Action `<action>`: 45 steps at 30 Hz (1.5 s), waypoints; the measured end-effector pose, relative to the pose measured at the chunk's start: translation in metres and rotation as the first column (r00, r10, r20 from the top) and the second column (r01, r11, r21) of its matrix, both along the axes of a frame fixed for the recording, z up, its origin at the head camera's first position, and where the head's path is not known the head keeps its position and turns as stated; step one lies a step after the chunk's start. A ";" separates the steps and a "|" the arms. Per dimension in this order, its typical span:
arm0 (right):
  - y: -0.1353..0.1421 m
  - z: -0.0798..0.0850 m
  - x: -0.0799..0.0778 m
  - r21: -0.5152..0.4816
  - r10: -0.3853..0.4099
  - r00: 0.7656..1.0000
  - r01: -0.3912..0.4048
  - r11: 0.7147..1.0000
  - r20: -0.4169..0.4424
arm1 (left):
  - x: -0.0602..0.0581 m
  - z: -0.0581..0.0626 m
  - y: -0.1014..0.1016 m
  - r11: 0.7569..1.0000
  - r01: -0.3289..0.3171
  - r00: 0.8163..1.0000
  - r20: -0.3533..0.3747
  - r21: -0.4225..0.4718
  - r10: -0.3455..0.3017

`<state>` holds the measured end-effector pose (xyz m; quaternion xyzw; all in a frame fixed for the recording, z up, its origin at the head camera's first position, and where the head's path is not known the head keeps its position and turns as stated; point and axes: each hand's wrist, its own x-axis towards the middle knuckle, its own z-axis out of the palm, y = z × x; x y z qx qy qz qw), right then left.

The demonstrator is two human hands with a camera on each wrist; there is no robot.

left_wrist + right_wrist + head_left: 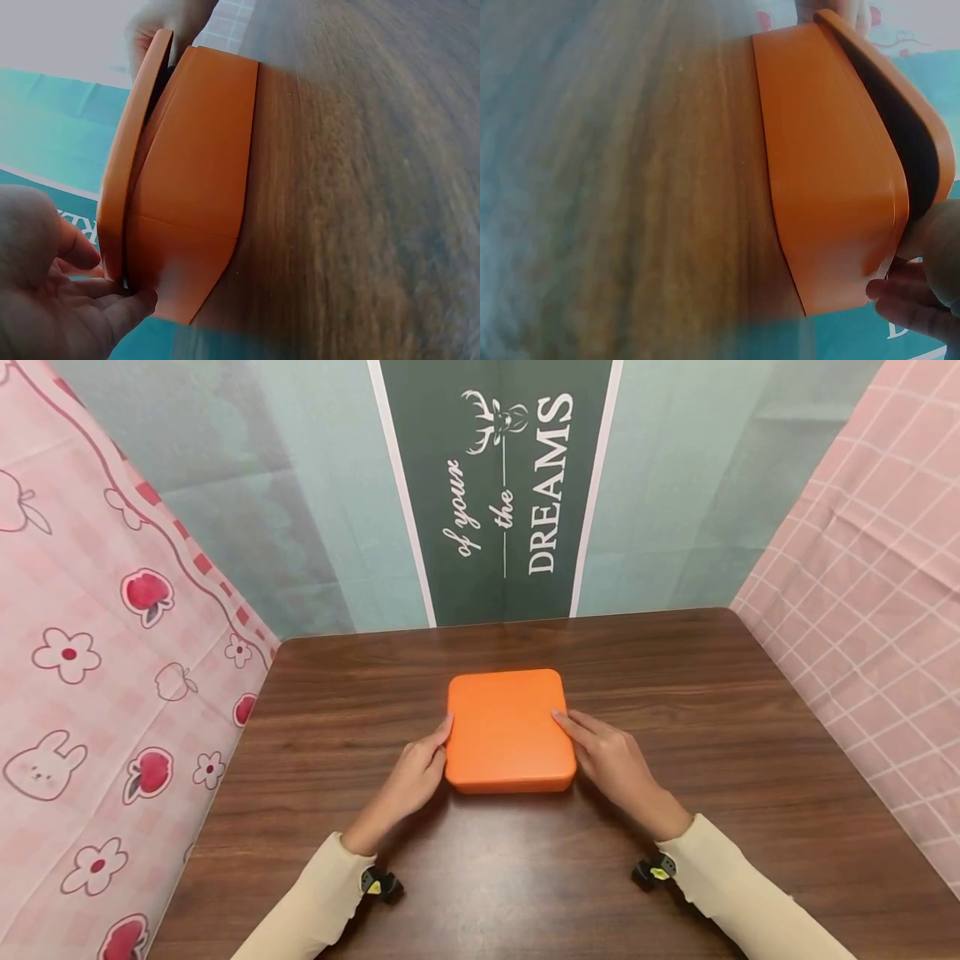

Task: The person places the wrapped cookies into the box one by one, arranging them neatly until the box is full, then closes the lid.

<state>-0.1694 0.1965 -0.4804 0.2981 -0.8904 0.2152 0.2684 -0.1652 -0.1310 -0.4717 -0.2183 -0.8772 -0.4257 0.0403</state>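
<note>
An orange square box (817, 150) stands on the wooden table, capped by an orange lid (507, 727). Between lid and box a dark gap shows, wider on the right side than on the left in the wrist views. My left hand (417, 774) grips the lid's left edge, thumb and fingers on either side of it in the left wrist view. On the opposite edge my right hand (611, 762) holds the lid, with a fingertip on its top and other fingers beside the box wall. What lies inside the box is hidden.
The dark brown table (337, 693) reaches back to a green-blue curtain (315, 510) with white lettering. Pink patterned cloth (97, 693) hangs along the left, and pink checked cloth (885, 568) along the right. Dark wrist cameras sit under both sleeves.
</note>
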 end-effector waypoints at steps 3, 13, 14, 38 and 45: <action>-0.001 0.000 -0.001 0.003 -0.012 1.000 0.012 1.000 0.010 | 0.000 -0.002 0.002 1.000 -0.008 1.000 0.003 -0.006 0.008; -0.004 -0.002 0.000 0.022 -0.059 0.995 0.057 0.998 0.086 | 0.003 -0.002 0.007 1.000 0.005 1.000 0.010 -0.017 -0.005; -0.004 -0.002 -0.001 0.024 -0.065 0.993 0.063 0.998 0.101 | 0.003 -0.003 0.007 1.000 0.004 1.000 0.009 -0.019 -0.004; -0.007 0.009 -0.037 -0.162 -0.080 0.905 0.161 0.974 0.418 | 0.025 -0.014 -0.015 0.984 0.180 0.953 0.246 0.003 -0.175; -0.013 0.009 -0.051 -0.168 -0.090 0.857 0.200 0.965 0.507 | 0.026 -0.018 -0.021 0.973 0.230 0.944 0.247 -0.022 -0.218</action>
